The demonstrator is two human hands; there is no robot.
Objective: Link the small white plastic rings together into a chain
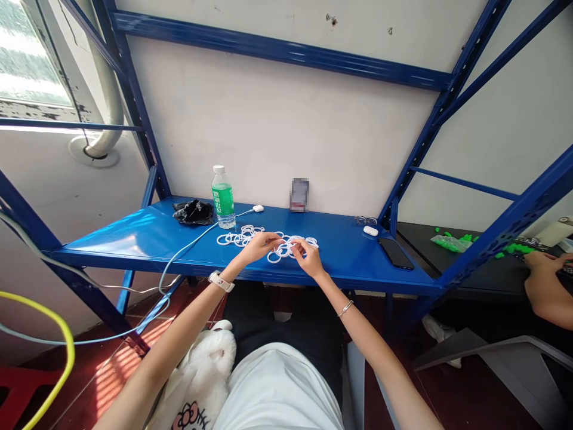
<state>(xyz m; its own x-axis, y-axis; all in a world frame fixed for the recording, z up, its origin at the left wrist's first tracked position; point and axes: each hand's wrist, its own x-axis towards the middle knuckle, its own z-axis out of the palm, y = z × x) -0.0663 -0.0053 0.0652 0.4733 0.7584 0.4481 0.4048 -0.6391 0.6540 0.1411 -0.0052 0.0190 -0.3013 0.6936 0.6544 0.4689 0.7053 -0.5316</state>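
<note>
A loose heap of thin white rings (242,237) lies near the front edge of the blue shelf (353,257), spreading under and between my hands. My left hand (263,245) reaches in from the left, its thumb and forefinger pinched on a white ring. Facing it, my right hand (308,257) is closed in a pinch on a white ring (274,257) at the right part of the heap. The fingertips are close together and small in view, so whether both hands hold the same ring cannot be told.
Behind the heap stand a green-labelled water bottle (223,200), a black plastic bag (193,212) and a propped phone (299,195). A white cable (192,242) crosses the left side. Glasses (366,220), a white case (370,231) and a dark phone (396,253) lie right. Another person's hand (544,278) works at the far right.
</note>
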